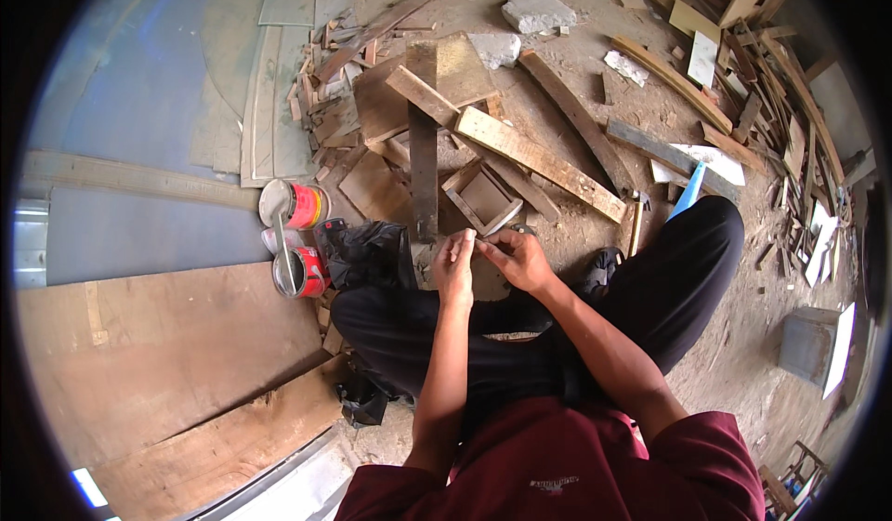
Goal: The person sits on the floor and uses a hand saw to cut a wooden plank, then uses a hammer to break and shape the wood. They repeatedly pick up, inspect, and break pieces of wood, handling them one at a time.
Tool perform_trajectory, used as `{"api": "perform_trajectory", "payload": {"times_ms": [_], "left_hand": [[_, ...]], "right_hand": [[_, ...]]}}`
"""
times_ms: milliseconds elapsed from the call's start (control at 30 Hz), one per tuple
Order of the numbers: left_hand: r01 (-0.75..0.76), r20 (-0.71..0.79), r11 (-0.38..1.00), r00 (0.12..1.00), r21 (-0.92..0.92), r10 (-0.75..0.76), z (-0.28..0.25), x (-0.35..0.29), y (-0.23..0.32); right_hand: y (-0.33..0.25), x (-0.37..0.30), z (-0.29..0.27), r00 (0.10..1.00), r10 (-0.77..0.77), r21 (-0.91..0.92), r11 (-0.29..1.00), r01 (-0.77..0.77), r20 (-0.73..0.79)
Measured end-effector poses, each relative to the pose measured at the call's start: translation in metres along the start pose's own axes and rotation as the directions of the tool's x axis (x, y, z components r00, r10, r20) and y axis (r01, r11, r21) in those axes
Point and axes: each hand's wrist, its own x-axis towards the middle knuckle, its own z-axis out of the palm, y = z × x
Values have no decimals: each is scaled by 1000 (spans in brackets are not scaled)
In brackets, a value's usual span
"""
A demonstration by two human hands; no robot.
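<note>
Here, my left hand (455, 268) and right hand (522, 261), fingertips close together (I cannot tell what they hold), near one rectangular wooden box (503, 184).

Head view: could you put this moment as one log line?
Left hand, right hand: close together | grip contents: unclear | ahead: wooden box | to left: red cans | to right: hammer

We're looking at a dusty brown floor (725, 358), spreading ahead of the right grip (520, 261) and round to its right, littered all over! Left of that grip, we've got a broad blue-grey panel (139, 103) catching pale light, brown plywood (167, 344) nearer us; far right, scrap timber (794, 145) lies heaped.
</note>
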Motion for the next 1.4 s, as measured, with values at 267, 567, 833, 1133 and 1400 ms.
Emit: {"api": "perform_trajectory", "payload": {"times_ms": [267, 567, 833, 1133, 1400], "left_hand": [[79, 22, 996, 997, -50, -78, 11, -15, -31], [287, 16, 938, 957, -196, -290, 39, -2, -54], [216, 72, 976, 974, -30, -213, 51, -7, -49], [182, 50, 982, 982, -41, -180, 38, -20, -59], [219, -40, 949, 971, -227, -234, 24, -7, -70]], "right_hand": [[47, -2, -47, 973, -212, -242, 943, 230, 96], [213, -31, -234, 651, 104, -390, 726, -567, -752], [234, -49, -205, 549, 414, -234, 603, -763, -726], [203, -31, -204, 468, 176, -204, 730, -652, -866], [90, 25, -157, 820, -293, -576, 815, -54, -492]]}}
